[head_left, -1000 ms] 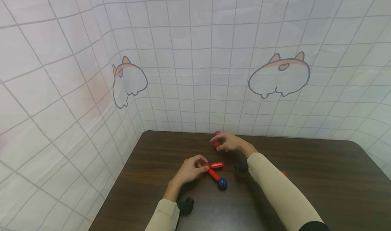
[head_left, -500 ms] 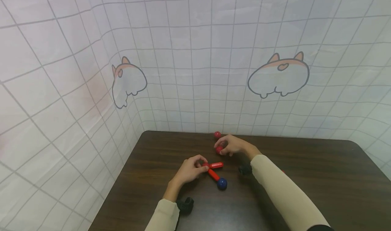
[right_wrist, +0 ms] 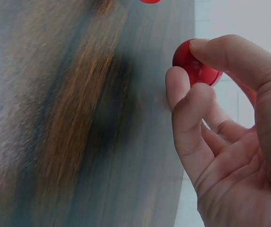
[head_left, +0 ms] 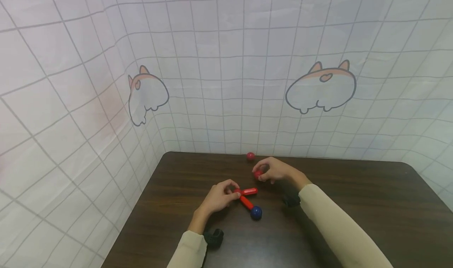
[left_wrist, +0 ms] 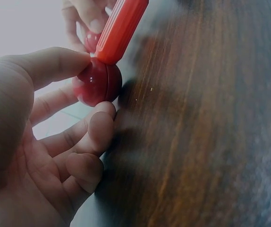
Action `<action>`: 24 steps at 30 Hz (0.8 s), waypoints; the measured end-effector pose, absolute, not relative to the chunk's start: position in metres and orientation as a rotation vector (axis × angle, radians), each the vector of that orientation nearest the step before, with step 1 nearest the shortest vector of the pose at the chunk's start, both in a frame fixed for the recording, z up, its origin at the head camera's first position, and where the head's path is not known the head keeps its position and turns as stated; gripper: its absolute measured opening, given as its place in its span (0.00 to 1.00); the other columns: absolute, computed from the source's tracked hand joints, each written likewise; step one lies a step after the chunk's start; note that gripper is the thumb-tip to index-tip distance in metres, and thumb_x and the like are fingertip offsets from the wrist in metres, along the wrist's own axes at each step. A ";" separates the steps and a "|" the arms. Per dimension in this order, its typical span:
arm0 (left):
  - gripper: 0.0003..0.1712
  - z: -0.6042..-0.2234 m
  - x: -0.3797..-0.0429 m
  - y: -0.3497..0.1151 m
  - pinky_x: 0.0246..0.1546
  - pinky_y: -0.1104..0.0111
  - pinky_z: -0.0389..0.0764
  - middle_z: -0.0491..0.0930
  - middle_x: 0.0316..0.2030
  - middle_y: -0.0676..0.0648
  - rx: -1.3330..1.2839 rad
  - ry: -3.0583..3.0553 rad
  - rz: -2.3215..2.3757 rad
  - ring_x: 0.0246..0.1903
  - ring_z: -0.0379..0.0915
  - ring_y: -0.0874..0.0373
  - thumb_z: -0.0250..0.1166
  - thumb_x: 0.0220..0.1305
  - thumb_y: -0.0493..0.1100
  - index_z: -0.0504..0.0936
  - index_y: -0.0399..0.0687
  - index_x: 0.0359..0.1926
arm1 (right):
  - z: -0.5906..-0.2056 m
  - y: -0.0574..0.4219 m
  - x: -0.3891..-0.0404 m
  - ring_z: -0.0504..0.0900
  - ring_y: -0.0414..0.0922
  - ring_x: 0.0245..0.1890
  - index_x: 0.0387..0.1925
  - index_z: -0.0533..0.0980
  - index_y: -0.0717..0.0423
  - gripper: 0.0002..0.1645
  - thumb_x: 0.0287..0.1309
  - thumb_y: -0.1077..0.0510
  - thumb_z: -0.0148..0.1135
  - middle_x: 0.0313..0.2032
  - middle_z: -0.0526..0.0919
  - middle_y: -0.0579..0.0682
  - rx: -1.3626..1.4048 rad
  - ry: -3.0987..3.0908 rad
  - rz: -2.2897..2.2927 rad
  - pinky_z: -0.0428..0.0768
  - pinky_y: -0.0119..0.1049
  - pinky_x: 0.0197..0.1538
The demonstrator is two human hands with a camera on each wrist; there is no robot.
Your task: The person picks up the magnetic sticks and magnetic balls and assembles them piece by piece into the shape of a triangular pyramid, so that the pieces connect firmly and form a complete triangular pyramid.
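Observation:
My left hand point(head_left: 219, 196) pinches a dark red ball point(left_wrist: 97, 82) between thumb and fingers. From that ball run two red rods: one point(head_left: 250, 191) points right, the other point(head_left: 246, 202) slants toward the near side and ends in a blue ball point(head_left: 256, 213). Further back and to the right, my right hand point(head_left: 276, 169) holds another red ball point(right_wrist: 197, 64) between thumb and fingertips, its other fingers loosely bent. In the left wrist view, a red rod point(left_wrist: 122, 30) rises from the pinched ball, with the right hand's ball partly showing behind it.
A further red ball point(head_left: 250, 156) lies at the back edge of the dark wooden table point(head_left: 354, 205). Behind it hangs a white gridded curtain point(head_left: 226, 83) with cartoon animal drawings. Dark wrist cameras point(head_left: 214, 238) sit under both forearms.
My right hand has drawn a red ball away from the one at the back edge, moving right and nearer. My left hand and the rod piece stay nearly still.

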State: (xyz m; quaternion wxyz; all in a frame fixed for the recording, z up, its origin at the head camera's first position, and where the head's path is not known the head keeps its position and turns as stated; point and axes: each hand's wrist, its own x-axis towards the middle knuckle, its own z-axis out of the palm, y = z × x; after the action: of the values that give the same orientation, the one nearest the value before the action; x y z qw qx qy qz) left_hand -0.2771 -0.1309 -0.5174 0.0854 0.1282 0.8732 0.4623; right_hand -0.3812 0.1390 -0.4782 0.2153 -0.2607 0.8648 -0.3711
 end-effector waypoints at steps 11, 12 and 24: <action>0.13 -0.517 -0.277 -0.132 0.22 0.67 0.74 0.76 0.23 0.52 0.402 2.599 1.395 0.18 0.72 0.60 0.69 0.67 0.50 0.82 0.56 0.50 | -0.474 0.157 -0.362 0.73 0.41 0.16 0.57 0.80 0.57 0.22 0.61 0.61 0.69 0.48 0.83 0.55 -0.710 2.428 -1.102 0.77 0.35 0.23; 0.13 -0.517 -0.277 -0.132 0.22 0.67 0.74 0.76 0.23 0.52 0.402 2.601 1.393 0.18 0.72 0.60 0.69 0.67 0.50 0.82 0.56 0.50 | -0.474 0.158 -0.360 0.73 0.41 0.16 0.57 0.80 0.57 0.22 0.61 0.61 0.69 0.48 0.83 0.55 -0.706 2.432 -1.113 0.77 0.35 0.23; 0.13 -0.517 -0.277 -0.131 0.23 0.67 0.74 0.76 0.23 0.51 0.385 2.599 1.395 0.18 0.71 0.60 0.69 0.67 0.50 0.82 0.55 0.50 | -0.487 0.160 -0.334 0.69 0.41 0.15 0.57 0.80 0.57 0.22 0.61 0.61 0.69 0.47 0.81 0.57 -0.605 2.426 -1.324 0.73 0.33 0.22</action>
State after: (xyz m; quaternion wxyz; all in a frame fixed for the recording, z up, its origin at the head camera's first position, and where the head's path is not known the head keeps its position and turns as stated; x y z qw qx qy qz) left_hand -0.2769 -0.1308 -0.5170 0.0835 0.1288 0.8706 0.4675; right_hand -0.3336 0.1605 -0.4867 0.1555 -0.2114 0.8470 -0.4623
